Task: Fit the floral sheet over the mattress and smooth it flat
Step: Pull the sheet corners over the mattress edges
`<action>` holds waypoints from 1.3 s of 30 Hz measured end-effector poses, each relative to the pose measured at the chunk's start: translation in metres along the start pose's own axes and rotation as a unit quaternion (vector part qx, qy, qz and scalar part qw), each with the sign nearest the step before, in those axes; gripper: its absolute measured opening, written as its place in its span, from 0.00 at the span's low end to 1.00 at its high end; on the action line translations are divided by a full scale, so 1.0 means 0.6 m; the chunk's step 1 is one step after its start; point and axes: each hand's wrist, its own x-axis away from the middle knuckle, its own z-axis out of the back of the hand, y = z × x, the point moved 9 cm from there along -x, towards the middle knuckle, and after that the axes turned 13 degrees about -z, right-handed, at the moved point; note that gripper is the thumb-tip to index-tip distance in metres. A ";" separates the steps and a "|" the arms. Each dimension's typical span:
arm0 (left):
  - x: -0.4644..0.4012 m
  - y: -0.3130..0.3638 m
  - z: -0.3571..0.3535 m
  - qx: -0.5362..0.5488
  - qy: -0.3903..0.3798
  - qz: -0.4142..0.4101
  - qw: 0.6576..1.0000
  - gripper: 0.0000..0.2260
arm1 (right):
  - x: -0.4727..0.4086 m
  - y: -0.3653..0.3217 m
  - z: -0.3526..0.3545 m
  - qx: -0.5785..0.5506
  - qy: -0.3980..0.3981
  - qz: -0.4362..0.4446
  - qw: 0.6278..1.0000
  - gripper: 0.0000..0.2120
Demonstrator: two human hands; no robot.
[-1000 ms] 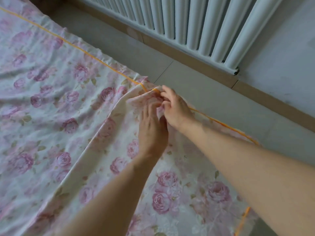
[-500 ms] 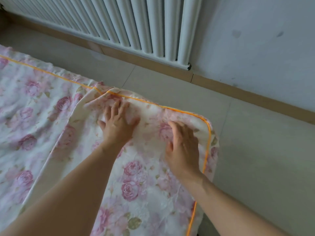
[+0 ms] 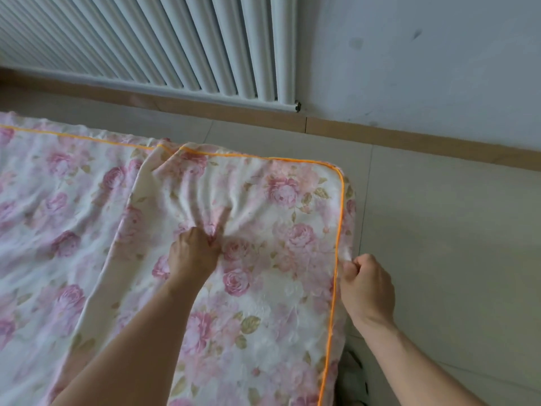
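A white radiator (image 3: 175, 45) runs along the wall beyond the fingers, with a tan baseboard (image 3: 409, 136) under it and pale floor tiles (image 3: 439, 244) between it and the bed. The floral sheet (image 3: 257, 259) lies over the mattress corner (orange piping (image 3: 339, 215) marks the edge). The left hand (image 3: 193, 253) has its fingers curled into a bunch of cloth, creases fanning out beyond them. The right hand (image 3: 366, 285) pinches the sheet's side edge just beside the piping.

Left hand (image 3: 194, 254) bunching floral sheet (image 3: 263, 288), right hand (image 3: 367, 284) pinching its orange-piped edge (image 3: 339, 218).
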 end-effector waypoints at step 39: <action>0.355 0.053 -0.124 0.052 -0.040 -0.243 0.968 0.36 | 0.231 0.175 -0.062 0.002 -0.091 0.078 0.993 0.09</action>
